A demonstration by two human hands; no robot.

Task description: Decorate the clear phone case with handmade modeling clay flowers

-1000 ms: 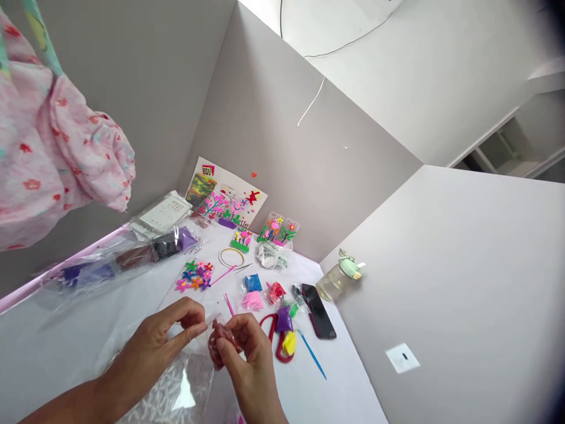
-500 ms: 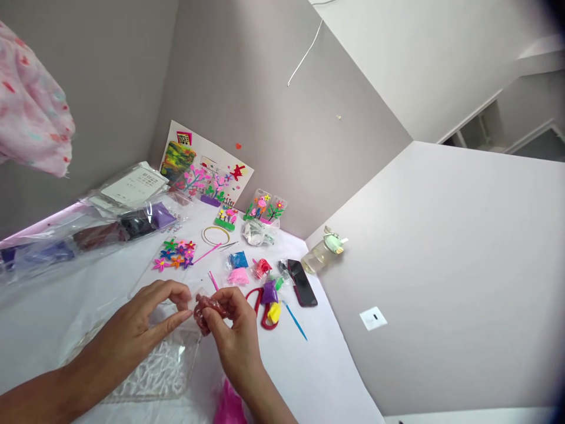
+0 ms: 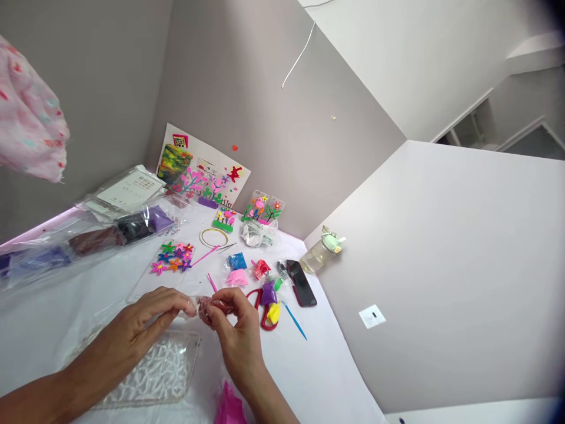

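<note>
In my right hand (image 3: 241,333) is a small packet of reddish-brown clay (image 3: 206,310) in clear plastic, gripped between thumb and fingers. My left hand (image 3: 148,318) pinches at the left end of its clear wrapper, fingertips and thumb together. Below my left forearm lies a clear phone case (image 3: 176,380) with a white branching pattern, partly covered by the arm. Something bright pink (image 3: 230,405) sits near my right wrist at the bottom edge. Behind the hands are red-handled scissors (image 3: 263,323), partly under a purple clay packet (image 3: 269,292) and a yellow one (image 3: 273,312).
Colourful clay flowers (image 3: 175,257) rest on a clear sheet to the left. A blue stick tool (image 3: 295,321), a phone (image 3: 302,284) and a bottle (image 3: 314,259) stand or lie right. Bagged clay (image 3: 95,238) lines the left side; decorated cases (image 3: 259,206) lean on the wall.
My left fingers, apart from the packet before, have closed on the wrapper's left end. The right hand still holds the clay packet. The view has shifted slightly.
</note>
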